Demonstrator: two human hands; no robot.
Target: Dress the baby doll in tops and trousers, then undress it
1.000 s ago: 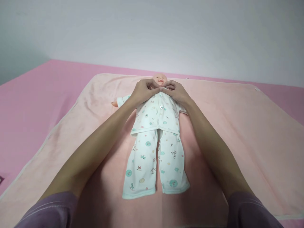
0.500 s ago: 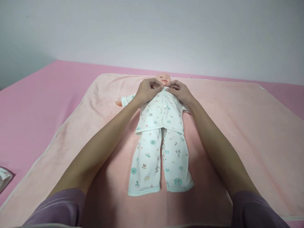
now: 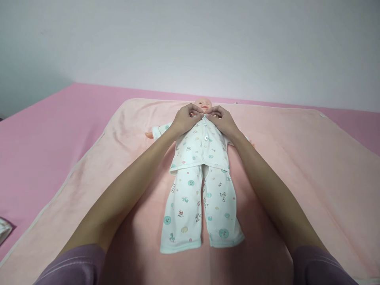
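Note:
A baby doll (image 3: 203,104) lies on its back on a peach blanket (image 3: 297,158), head away from me. It wears a white printed shirt (image 3: 199,148) with buttons down the front and matching trousers (image 3: 202,209). My left hand (image 3: 185,118) and my right hand (image 3: 223,119) meet at the shirt's collar just under the doll's chin. Both pinch the fabric edges at the top button, fingers curled. The doll's hand (image 3: 148,135) sticks out of the sleeve at the left.
The blanket lies on a pink bed (image 3: 44,130) that runs to a pale wall (image 3: 208,43) at the back. A bit of white cloth (image 3: 4,229) shows at the left edge.
The view has shifted slightly; the doll sits a little lower and further right in the picture. Both hands stay pinched at the collar, with small finger movements.

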